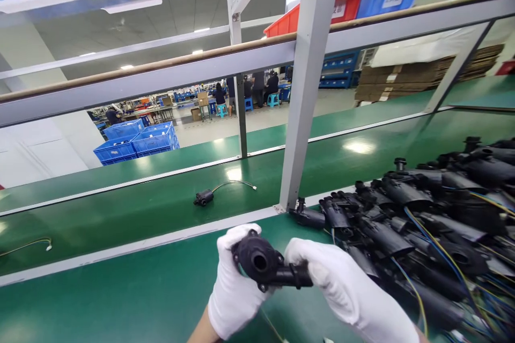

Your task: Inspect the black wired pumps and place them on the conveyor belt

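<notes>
Both my hands wear white gloves and hold one small black pump (265,266) over the green bench top. My left hand (235,286) wraps its fingers around the pump's round head, whose open port faces the camera. My right hand (346,289) grips the pump's body end from the right. A large pile of the same black pumps with blue and yellow wires (426,225) lies just right of my hands. One single pump with a thin wire (204,198) lies alone on the green conveyor belt beyond.
A grey metal upright (301,118) stands on the bench edge just behind my hands. A white rail (120,249) separates bench and belt. A loose wire end (32,245) lies far left. Blue crates (137,142) and seated workers show in the background; bins sit on the overhead shelf.
</notes>
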`<act>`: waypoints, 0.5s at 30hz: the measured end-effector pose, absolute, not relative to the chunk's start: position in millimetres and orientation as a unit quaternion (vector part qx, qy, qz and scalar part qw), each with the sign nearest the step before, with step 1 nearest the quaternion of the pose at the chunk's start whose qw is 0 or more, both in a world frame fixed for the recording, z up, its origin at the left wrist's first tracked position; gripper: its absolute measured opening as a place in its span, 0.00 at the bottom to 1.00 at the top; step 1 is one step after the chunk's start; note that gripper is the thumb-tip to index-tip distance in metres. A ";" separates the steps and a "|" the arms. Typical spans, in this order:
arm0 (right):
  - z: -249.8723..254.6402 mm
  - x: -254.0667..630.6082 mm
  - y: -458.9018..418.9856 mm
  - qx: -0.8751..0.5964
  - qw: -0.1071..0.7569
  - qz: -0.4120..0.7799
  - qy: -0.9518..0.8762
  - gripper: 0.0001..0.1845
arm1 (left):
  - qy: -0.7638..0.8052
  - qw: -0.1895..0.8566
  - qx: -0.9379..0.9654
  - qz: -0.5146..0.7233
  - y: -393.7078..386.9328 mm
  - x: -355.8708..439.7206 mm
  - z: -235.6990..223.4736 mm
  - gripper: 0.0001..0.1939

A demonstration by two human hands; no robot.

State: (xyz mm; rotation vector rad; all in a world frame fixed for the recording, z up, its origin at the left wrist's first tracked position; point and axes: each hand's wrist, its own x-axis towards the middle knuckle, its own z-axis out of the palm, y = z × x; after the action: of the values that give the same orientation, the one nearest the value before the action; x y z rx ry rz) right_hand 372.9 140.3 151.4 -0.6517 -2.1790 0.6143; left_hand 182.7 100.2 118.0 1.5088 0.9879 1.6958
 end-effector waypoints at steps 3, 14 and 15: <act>151.4 370.6 139.9 -0.243 0.359 0.236 -0.870 0.35 | 0.364 0.270 0.604 0.655 98.4 182.1 111.6 0.34; 149.1 365.7 142.7 -0.239 0.352 0.267 -0.865 0.37 | 0.369 0.261 0.629 0.632 102.6 182.6 113.1 0.38; 147.7 365.9 143.7 -0.238 0.350 0.268 -0.865 0.37 | 0.363 0.257 0.634 0.632 103.8 182.6 111.7 0.39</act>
State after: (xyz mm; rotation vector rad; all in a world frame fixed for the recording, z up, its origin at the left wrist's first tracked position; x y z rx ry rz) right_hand 365.9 143.7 147.7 -0.6177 -2.2421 0.6956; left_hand 182.6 103.8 111.7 1.7206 0.9859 1.7162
